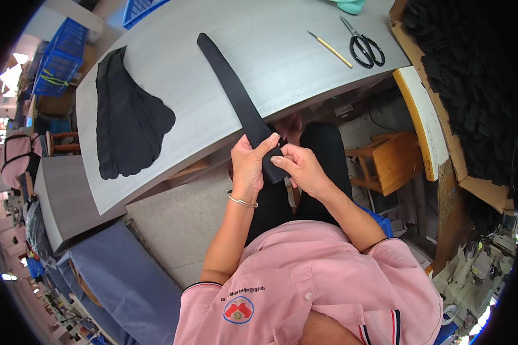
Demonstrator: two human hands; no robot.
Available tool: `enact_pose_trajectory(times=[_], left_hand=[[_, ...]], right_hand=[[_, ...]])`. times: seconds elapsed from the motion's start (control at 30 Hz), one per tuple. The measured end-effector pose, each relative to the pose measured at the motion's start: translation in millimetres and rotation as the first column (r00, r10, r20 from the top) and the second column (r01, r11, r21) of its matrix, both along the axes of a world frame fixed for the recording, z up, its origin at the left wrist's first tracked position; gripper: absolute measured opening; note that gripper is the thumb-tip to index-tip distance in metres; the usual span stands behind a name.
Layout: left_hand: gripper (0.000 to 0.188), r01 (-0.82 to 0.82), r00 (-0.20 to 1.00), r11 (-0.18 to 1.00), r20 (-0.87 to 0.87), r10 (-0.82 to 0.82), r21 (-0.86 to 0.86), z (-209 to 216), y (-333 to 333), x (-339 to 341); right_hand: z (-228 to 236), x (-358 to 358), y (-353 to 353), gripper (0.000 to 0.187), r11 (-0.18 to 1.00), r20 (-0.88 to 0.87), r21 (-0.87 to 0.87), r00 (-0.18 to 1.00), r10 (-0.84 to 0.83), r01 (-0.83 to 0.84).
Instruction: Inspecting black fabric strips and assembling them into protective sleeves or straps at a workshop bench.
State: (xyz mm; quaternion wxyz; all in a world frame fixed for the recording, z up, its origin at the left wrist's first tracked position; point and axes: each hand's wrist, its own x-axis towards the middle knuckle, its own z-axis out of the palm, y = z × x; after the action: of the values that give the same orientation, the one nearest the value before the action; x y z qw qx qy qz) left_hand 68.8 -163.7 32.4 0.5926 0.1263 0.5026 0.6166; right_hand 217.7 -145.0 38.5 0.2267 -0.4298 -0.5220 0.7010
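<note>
A long black fabric strip (234, 86) runs from the grey table toward my lap, its narrow rounded end lying on the tabletop. Near its wide end, my left hand (251, 158) is closed on it, thumb on top. Just to the right, my right hand (305, 168) pinches the same end between thumb and fingers. Both hands are over my lap, off the table's near edge. A fanned pile of similar black strips (126, 118) lies on the table to the left.
Black-handled scissors (365, 50) and a thin pointed tool with a yellowish handle (332, 50) lie at the table's right. A cardboard box (483, 192) of black pieces stands far right. A wooden stool (388, 164) is under the table; a blue crate (61, 56) stands far left.
</note>
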Motion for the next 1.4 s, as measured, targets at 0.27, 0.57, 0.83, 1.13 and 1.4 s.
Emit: enact_pose_trajectory(times=[0.27, 0.57, 0.83, 1.13, 1.4], left_hand=[[0.030, -0.061, 0.998, 0.998, -0.005, 0.062, 0.035, 4, 38, -26], [0.036, -0.024, 0.992, 0.998, -0.123, 0.030, 0.056, 32, 66, -39], [0.054, -0.259, 0.812, 0.953, -0.498, 0.303, 0.158, 14, 121, -89], [0.075, 0.368, -0.346, 0.928, -0.935, 0.073, -0.064, -25, 106, -30], [0.071, 0.331, -0.299, 0.942, -0.953, 0.046, -0.058, -25, 151, -60]], right_hand=[[10, 18, -30, 0.026, 0.994, 0.075, 0.113, 0.997, -0.020, 0.011], [26, 56, -60, 0.022, 0.978, 0.156, 0.207, 0.986, -0.061, 0.028], [19, 73, -71, 0.020, 0.998, 0.099, 0.034, 0.993, -0.057, 0.054], [0, 48, -30, 0.023, 0.998, 0.086, 0.032, 0.995, -0.058, 0.056], [-4, 72, -54, 0.021, 0.996, 0.235, 0.079, 0.971, -0.049, 0.031]])
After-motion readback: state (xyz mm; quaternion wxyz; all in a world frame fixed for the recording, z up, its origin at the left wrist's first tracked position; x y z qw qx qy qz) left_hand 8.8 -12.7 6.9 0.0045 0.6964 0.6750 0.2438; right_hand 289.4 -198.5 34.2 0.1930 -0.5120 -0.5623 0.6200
